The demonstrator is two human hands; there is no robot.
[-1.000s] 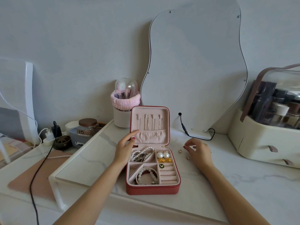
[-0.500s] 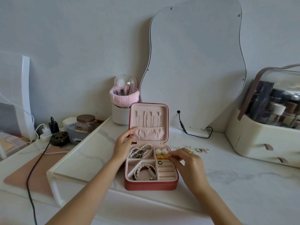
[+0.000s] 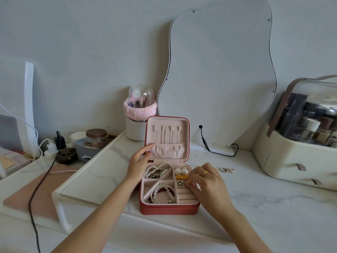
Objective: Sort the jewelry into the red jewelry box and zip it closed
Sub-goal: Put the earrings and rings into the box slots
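Almost nothing here can be read. The glass jar (image 3: 96, 138) with the brown lid, standing at the left on the desk (image 3: 273, 207), carries a tan label with dark handwritten marks, but they are too small and blurred to make out as letters or numbers. In the red jewelry box (image 3: 169, 209), a small round black charm (image 3: 179, 183) bears a pale butterfly emblem, a picture and not writing. No brand name, number or printed sign shows anywhere else.
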